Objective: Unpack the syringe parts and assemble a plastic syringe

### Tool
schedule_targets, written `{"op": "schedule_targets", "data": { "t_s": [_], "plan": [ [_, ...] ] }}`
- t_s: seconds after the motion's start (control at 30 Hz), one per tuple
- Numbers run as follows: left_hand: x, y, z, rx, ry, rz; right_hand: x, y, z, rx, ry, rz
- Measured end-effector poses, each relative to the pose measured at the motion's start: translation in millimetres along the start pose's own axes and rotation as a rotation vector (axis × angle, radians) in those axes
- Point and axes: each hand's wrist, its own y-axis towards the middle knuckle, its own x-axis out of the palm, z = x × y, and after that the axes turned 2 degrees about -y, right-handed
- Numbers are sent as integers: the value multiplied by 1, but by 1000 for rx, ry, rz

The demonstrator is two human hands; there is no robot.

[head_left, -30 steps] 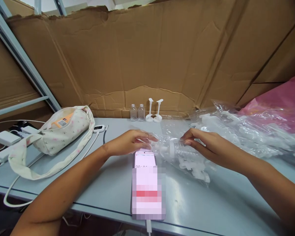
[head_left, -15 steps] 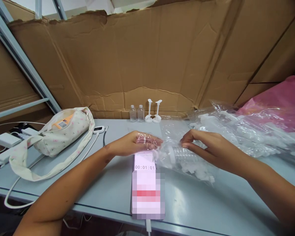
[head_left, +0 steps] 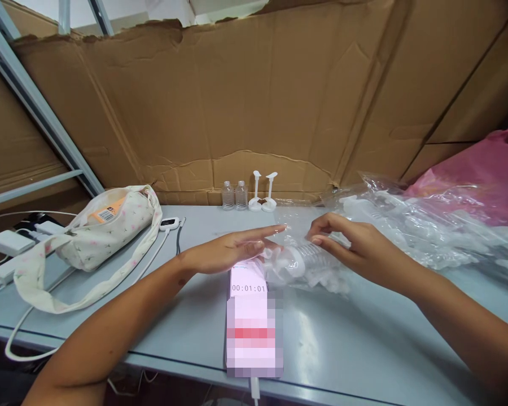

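A clear plastic bag [head_left: 294, 265] lies on the table between my hands, with a ribbed clear plastic bottle [head_left: 315, 255] and white plastic pieces inside. My left hand [head_left: 228, 248] is at the bag's left side, its index finger stretched out straight and its other fingers partly inside or behind the film. On the right, my right hand [head_left: 349, 248] pinches the bag's upper edge between thumb and bent fingers. Just below my left hand lies a phone [head_left: 249, 276] showing a timer, its lower part blurred out.
Two small clear bottles [head_left: 234, 195] and two white plastic stands [head_left: 263, 194] are lined up at the back. Bulky clear bags of white parts [head_left: 406, 225] and a pink bag [head_left: 478, 175] fill the right. A floral pouch [head_left: 110, 225], cables and a power strip [head_left: 8, 268] occupy the left.
My left fingers have straightened and spread apart, the index now pointing right over the bag. The bag and its bottle have shifted and tilted slightly. My right hand has moved a little up.
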Motion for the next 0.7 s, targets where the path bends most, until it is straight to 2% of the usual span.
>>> {"op": "schedule_targets", "data": {
  "t_s": [0.1,0.17,0.23,0.3,0.33,0.43,0.57,0.63,0.7],
  "plan": [
    [-3,-2,-2,21,9,57,0,2,6,35,45,104],
    [-7,-4,-3,86,9,126,-1,4,12,69,110,237],
    [-11,-5,-3,162,-11,207,-4,6,21,102,242,389],
    [-13,-5,-5,234,-49,281,-7,8,29,147,446,462],
    [-14,-5,-5,263,-73,315,-8,8,32,172,560,442],
    [-12,-3,-8,330,-163,388,-4,9,35,197,876,198],
    [-4,0,-14,337,-281,359,19,6,18,139,1214,-96],
    [0,1,-16,279,-273,312,31,4,7,186,1322,-141],
    [1,2,-19,202,-237,273,38,2,-2,263,1391,-110]
  ]
}}
